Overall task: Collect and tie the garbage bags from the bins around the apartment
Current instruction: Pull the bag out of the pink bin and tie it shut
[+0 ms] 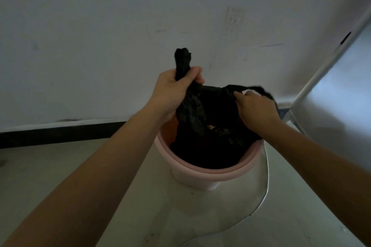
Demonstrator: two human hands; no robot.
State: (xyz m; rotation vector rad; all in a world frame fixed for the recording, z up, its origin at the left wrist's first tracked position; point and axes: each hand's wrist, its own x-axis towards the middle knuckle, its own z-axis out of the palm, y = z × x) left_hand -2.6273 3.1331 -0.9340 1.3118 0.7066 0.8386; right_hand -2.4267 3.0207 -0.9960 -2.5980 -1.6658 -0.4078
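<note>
A: Where is the bag (202, 118)?
B: It sits in the pink bin (210, 172) on the floor, by the white wall (100, 36). Its top is pulled up out of the bin.
A: What is the left hand (176, 88) doing?
B: It is closed in a fist around one bunched corner. The black tip pokes up above the fist.
A: And the right hand (257, 108)?
B: Its fingers pinch the other side of the bag's edge.
</note>
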